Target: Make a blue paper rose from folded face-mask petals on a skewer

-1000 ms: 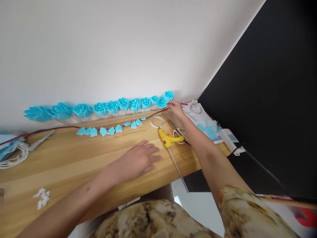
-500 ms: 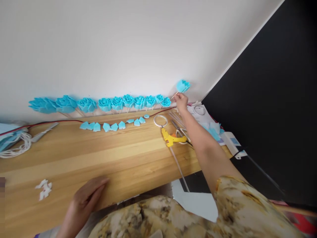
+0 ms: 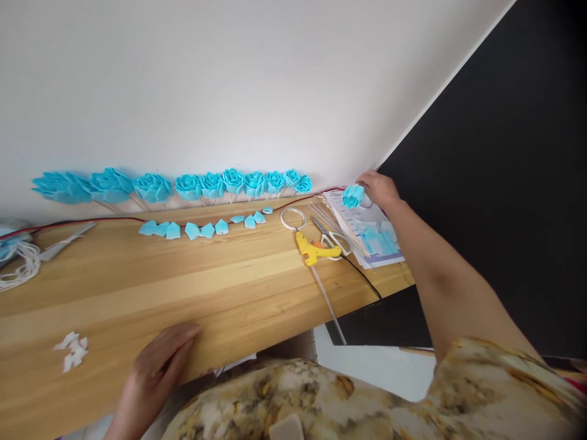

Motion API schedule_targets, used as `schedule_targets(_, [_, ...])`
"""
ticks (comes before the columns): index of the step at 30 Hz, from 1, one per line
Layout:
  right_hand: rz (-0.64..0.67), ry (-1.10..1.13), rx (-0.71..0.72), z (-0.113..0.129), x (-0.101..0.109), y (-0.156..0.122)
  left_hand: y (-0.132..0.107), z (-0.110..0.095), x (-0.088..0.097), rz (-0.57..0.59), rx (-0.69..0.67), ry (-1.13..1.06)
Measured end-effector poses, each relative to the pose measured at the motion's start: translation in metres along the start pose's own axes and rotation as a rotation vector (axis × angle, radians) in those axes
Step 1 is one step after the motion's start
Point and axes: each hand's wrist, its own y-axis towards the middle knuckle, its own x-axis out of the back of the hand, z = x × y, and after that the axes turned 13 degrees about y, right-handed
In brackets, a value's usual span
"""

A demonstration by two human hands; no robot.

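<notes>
Out at the table's far right corner, my right hand (image 3: 380, 188) is closed at a blue paper flower (image 3: 353, 195), whose bloom hangs just left of the fingers. The stem is hidden from me. My left hand (image 3: 158, 360) rests on the near edge of the wooden table (image 3: 183, 287), fingers loosely stretched to the right with nothing in them. A row of blue paper flowers (image 3: 153, 187) on thin sticks leans against the wall. In front of it lie several cut blue petals (image 3: 207, 230). A yellow glue gun (image 3: 312, 248) lies nearer the middle, beside scissors (image 3: 334, 239).
A white ring (image 3: 292, 218) lies beyond the glue gun. Blue scraps (image 3: 378, 238) sit on a printed sheet (image 3: 367, 261) at right. White scraps (image 3: 73, 351), a white cord coil (image 3: 21, 266) and a grey blade-like tool (image 3: 66, 242) are at left. A dark panel (image 3: 495, 183) borders the right.
My right hand has moved right with the blue paper flower, and the bloom has swung from upright to hanging low. My left hand stays put. The view has shifted slightly right.
</notes>
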Motion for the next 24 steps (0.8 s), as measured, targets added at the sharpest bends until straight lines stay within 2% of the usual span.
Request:
schedule_targets(3, [0.083, -0.064, -0.039, -0.007, -0.022, -0.004, 0.0, -0.001, 0.0, -0.021, -0.003, 0.019])
schedule_targets(6, [0.1, -0.098, -0.085, -0.017, -0.037, -0.004, 0.003, -0.005, 0.003, -0.033, 0.006, 0.026])
schedule_targets(14, [0.153, -0.101, -0.133, -0.029, -0.051, -0.012, 0.01, -0.012, 0.009, -0.026, 0.041, -0.025])
schedule_targets(18, [0.13, -0.1, -0.139, -0.03, -0.044, -0.017, 0.009, -0.011, 0.007, -0.011, 0.07, -0.064])
schedule_targets(24, [-0.018, -0.1, -0.127, -0.009, -0.007, -0.029, 0.012, -0.018, 0.006, -0.012, 0.082, -0.149])
